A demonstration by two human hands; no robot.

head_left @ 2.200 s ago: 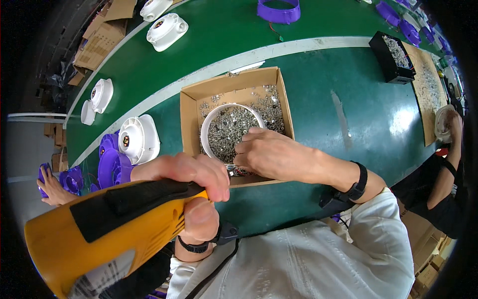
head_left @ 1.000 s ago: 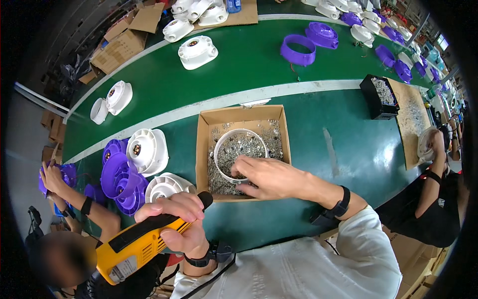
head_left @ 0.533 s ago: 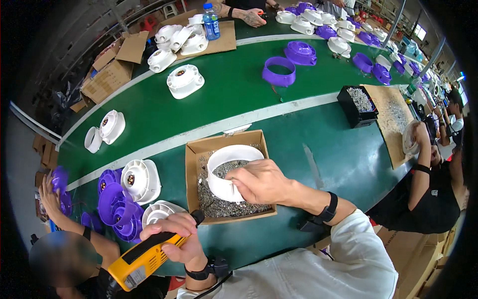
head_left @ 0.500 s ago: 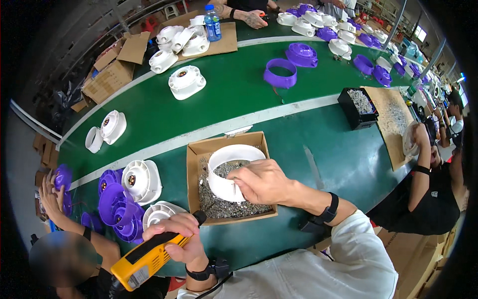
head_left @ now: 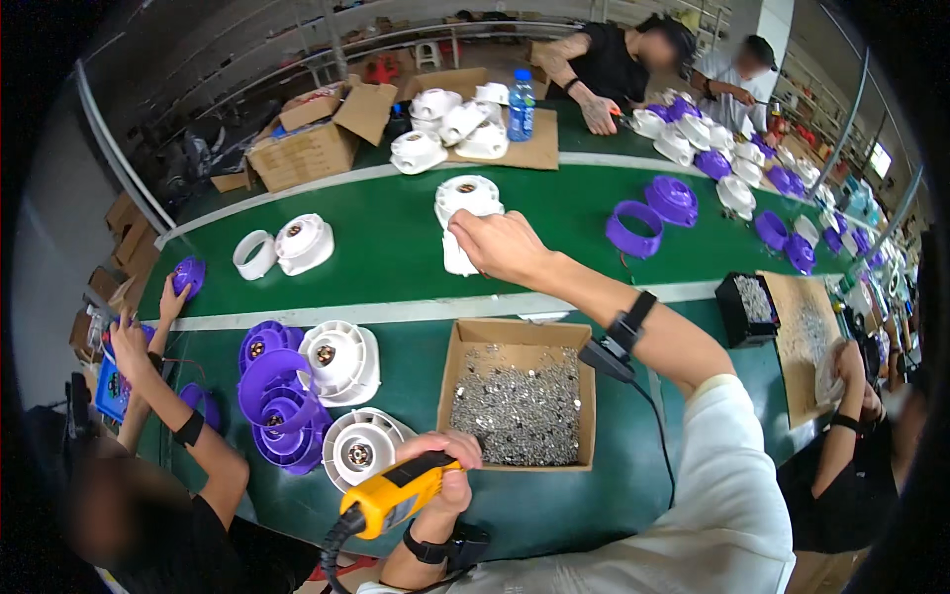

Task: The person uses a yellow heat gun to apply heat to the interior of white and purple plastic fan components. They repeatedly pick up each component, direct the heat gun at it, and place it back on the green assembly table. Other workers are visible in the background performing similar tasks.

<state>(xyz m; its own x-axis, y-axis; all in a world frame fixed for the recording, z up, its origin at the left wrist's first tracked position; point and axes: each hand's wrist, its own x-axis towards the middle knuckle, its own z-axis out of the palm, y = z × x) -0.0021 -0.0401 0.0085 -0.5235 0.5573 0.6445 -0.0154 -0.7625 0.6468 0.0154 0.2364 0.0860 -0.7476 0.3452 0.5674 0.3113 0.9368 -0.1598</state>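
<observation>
My right hand (head_left: 503,247) reaches over the green belt, its fingers closed on a white plastic ring (head_left: 458,261). Most of the ring is behind the hand. Just beyond it, a white round housing (head_left: 469,192) sits on the belt; whether ring and housing touch I cannot tell. Low in front of me, my left hand (head_left: 447,471) grips a yellow corded electric screwdriver (head_left: 401,495). Beside that hand lies a white finned fan housing (head_left: 358,451). A cardboard box (head_left: 447,396) of small metal screws (head_left: 517,411) stands between my arms.
Left on the table are purple housings (head_left: 287,436) and another white housing (head_left: 339,361). A white ring (head_left: 254,255) and housing (head_left: 304,244) rest on the belt. A black bin (head_left: 744,309) stands at right. Co-workers handle parts on both sides and across the belt.
My right hand has carried the white ring from above the screw box forward onto the belt by the white housing. My left hand still holds the electric screwdriver. The view has shifted.
</observation>
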